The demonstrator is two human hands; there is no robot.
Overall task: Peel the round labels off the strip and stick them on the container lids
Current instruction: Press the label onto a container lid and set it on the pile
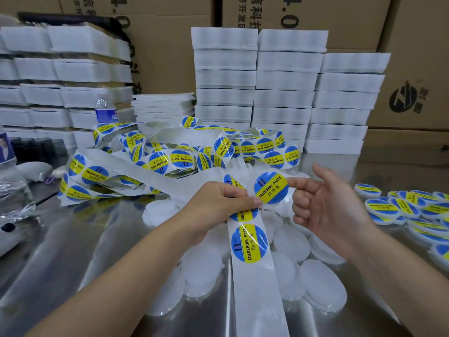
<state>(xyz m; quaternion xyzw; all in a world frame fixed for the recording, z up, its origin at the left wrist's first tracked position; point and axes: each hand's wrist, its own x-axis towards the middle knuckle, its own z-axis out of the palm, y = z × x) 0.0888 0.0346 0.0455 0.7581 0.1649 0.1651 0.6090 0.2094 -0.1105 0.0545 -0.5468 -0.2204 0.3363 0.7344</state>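
Running lengthwise toward the camera, strip (pixel 252 288) gripped by left hand (pixel 218 203)

We read "SOLDERING PASTE", "II" and 助焊膏 on the round label (pixel 271 187) at centre, and the same wording on the lower label (pixel 249 243) of the strip (pixel 255 300) towards six o'clock. At twelve o'clock, the cardboard box (pixel 315 15) bears "4.0".

A shiny, reflective steel tabletop (pixel 80 242) fills the near scene, streaked with bright glare. Along the far side, brown cardboard cartons with black print (pixel 418 69) form a wall. Tall stacks of white flat packs (pixel 284 98) stand before them at centre and left. A clear plastic water bottle with a blue label (pixel 105 110) stands at far left.
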